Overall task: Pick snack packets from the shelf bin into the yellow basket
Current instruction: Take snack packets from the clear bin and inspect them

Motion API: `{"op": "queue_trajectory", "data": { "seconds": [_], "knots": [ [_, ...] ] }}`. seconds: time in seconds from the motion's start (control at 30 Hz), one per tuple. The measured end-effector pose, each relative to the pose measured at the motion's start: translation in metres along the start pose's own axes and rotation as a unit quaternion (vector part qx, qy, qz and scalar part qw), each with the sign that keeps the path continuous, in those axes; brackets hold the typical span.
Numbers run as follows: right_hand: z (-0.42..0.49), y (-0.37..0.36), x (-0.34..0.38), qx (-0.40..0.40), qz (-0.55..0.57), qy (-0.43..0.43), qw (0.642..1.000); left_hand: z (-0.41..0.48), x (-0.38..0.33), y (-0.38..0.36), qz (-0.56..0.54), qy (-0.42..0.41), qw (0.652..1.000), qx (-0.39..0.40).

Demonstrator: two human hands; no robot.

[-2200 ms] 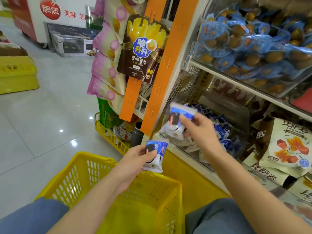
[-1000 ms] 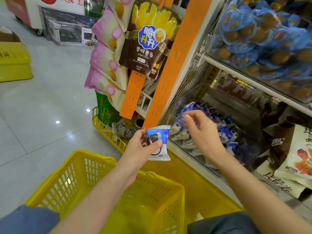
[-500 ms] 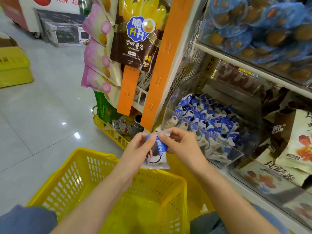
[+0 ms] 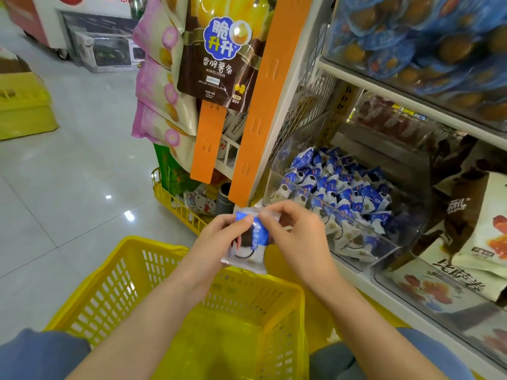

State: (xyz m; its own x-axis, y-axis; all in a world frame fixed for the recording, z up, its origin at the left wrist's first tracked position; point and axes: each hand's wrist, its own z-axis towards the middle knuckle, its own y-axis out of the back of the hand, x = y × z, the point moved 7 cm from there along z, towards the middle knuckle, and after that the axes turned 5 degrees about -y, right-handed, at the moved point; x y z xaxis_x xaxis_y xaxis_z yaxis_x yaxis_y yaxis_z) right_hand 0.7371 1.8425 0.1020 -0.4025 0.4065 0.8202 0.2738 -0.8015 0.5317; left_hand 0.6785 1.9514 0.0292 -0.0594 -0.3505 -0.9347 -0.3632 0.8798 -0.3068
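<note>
A blue and white snack packet (image 4: 251, 244) hangs above the far rim of the yellow basket (image 4: 115, 286). My left hand (image 4: 219, 237) grips the packet from the left. My right hand (image 4: 296, 231) pinches its top edge from the right. Whether one packet or two are held together I cannot tell. The clear shelf bin (image 4: 365, 229) to the right holds several more blue and white packets (image 4: 337, 193). The basket's bottom looks bare where it shows.
An orange display strip (image 4: 263, 105) with a hanging potato stick bag (image 4: 219, 56) stands just behind my hands. Pink bags (image 4: 159, 86) hang to its left. A low yellow wire rack (image 4: 178, 204) sits on the tiled floor. Larger snack bags (image 4: 480, 215) fill the shelf at right.
My right hand left the bin and came to the packet in my left hand. Both hands now hold it together, slightly lower over the basket rim.
</note>
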Motion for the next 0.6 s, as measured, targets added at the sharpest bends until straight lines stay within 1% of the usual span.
{"op": "queue_trajectory", "data": {
  "seconds": [0.07, 0.1, 0.17, 0.2, 0.27, 0.33, 0.37, 0.43, 0.5, 0.53, 0.57, 0.6],
  "knots": [
    [0.003, 0.006, -0.009, -0.004, 0.085, -0.079, 0.993, -0.002, -0.001, -0.005, -0.069, 0.022, 0.997, 0.038],
    [0.003, 0.007, -0.012, 0.0, 0.126, -0.117, 0.985, -0.003, -0.003, -0.004, -0.101, 0.017, 0.994, 0.038],
    [0.003, 0.008, -0.015, 0.031, 0.18, -0.173, 0.968, -0.004, -0.007, 0.002, -0.13, -0.008, 0.992, 0.0],
    [0.002, 0.005, -0.016, 0.063, 0.182, -0.19, 0.963, -0.004, -0.009, 0.007, -0.126, -0.023, 0.992, -0.021],
    [-0.002, -0.005, -0.017, 0.151, 0.137, -0.199, 0.959, -0.004, -0.01, 0.014, -0.085, -0.047, 0.994, -0.057],
    [-0.008, -0.012, -0.015, 0.202, 0.074, -0.181, 0.96, -0.006, -0.015, 0.02, -0.017, -0.081, 0.993, -0.089],
    [-0.009, -0.013, -0.015, 0.204, 0.058, -0.172, 0.962, -0.006, -0.017, 0.021, 0.007, -0.097, 0.991, -0.096],
    [-0.008, -0.014, -0.015, 0.193, 0.071, -0.171, 0.964, -0.006, -0.017, 0.018, 0.01, -0.106, 0.991, -0.083],
    [-0.008, -0.015, -0.02, 0.196, 0.132, -0.213, 0.948, -0.006, -0.014, 0.014, -0.025, -0.093, 0.993, -0.073],
    [-0.008, -0.016, -0.022, 0.201, 0.16, -0.236, 0.937, -0.006, -0.014, 0.015, -0.037, -0.09, 0.992, -0.08],
    [-0.009, -0.017, -0.024, 0.206, 0.168, -0.251, 0.931, -0.006, -0.014, 0.016, -0.034, -0.093, 0.991, -0.091],
    [-0.009, -0.017, -0.026, 0.208, 0.154, -0.25, 0.933, -0.007, -0.016, 0.018, -0.012, -0.106, 0.989, -0.105]
  ]
}}
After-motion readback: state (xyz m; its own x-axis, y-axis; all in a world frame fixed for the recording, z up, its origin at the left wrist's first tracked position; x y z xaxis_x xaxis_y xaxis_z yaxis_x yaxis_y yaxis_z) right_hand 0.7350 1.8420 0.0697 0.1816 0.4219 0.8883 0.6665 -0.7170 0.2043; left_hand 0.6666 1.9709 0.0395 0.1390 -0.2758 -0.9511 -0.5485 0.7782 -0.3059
